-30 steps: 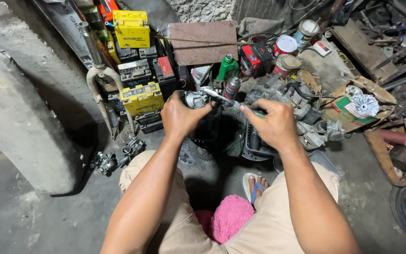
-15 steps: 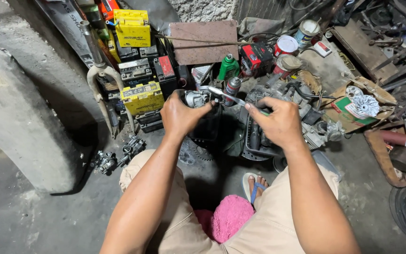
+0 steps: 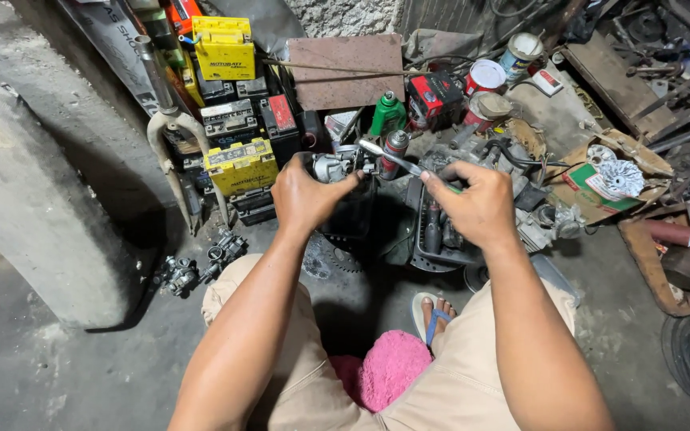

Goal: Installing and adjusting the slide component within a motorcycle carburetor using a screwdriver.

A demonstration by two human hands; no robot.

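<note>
Head view: compared with half a second ago, the right hand point(image 3: 479, 206) sits slightly lower and nearer the body, and the slim silver metal hand tool point(image 3: 393, 158) it holds now slants more steeply up and to the left; the left hand point(image 3: 307, 194) has barely shifted.

The left hand's fingers are clenched around a small grey metal engine part with a round silver end point(image 3: 331, 166), holding it up off the floor, above the dark gap between the knees. The right hand's fingers are pinched on the near end of the tool. The tool's long axis runs from those fingers up-left, and its far tip point(image 3: 365, 145) lies just beside the top right edge of the grey part, on the side away from the left palm. Whether the tip touches the part I cannot tell. The part thus lies to the left of the right fingers, along the line of the tool.

Just beyond the tip stand a red-capped spray can point(image 3: 394, 148) and a green plastic bottle point(image 3: 387, 113). Below the right hand lies a dark engine block point(image 3: 439, 239) on the floor.
</note>
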